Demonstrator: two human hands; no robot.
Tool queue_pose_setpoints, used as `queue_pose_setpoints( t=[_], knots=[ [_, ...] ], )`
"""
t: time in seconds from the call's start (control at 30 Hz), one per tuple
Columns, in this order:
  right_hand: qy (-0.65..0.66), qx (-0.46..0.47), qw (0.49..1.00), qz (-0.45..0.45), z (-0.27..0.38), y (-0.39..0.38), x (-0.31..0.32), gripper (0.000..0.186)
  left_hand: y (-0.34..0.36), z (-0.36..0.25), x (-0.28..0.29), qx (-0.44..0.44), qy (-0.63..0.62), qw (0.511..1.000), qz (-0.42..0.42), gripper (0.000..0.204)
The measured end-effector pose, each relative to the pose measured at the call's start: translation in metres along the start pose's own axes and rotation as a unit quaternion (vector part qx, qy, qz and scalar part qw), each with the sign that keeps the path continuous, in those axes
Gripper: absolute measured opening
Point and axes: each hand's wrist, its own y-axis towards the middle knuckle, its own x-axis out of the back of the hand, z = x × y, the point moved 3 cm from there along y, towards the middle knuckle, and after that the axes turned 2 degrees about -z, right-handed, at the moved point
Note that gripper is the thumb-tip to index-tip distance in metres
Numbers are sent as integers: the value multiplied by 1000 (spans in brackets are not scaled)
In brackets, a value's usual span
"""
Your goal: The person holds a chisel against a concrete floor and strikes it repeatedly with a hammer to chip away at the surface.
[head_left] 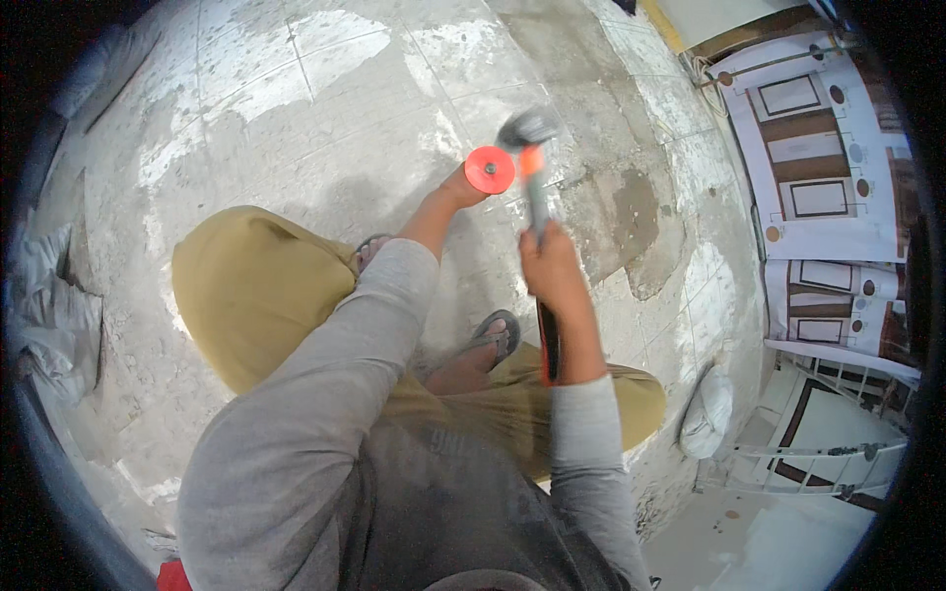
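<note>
My left hand point(461, 187) is closed below the red round hand guard of a chisel point(502, 174). The small dark end of the chisel shows at the centre of the disc, while its shaft and tip are hidden underneath. My right hand point(554, 264) is wrapped round the grey, black and orange handle of a hammer point(535, 193). Smeared by motion, the hammer's dark head point(528, 130) appears just beyond and to the right of the red guard. I cannot tell whether it touches the chisel.
Rough, patchy floor point(325, 128) with grid lines spreads around my sandalled feet point(498, 333). To the right are hanging printed sheets point(852, 227), a pale filled sack point(708, 412) and a white metal rack point(818, 463). Crumpled pale sacks point(61, 325) lie at the left edge.
</note>
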Motion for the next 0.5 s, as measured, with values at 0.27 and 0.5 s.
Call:
queue_pose_setpoints(
  t=[0.27, 0.5],
  knots=[
    [189, -180, 963, 72, -25, -43, -7, 26, -11, 2, 15, 8, 93, 993, -78, 41],
    [229, -207, 950, 50, -7, -59, 11, 22, -18, -3, 17, 58, 12, 990, -132, 43]
  ],
)
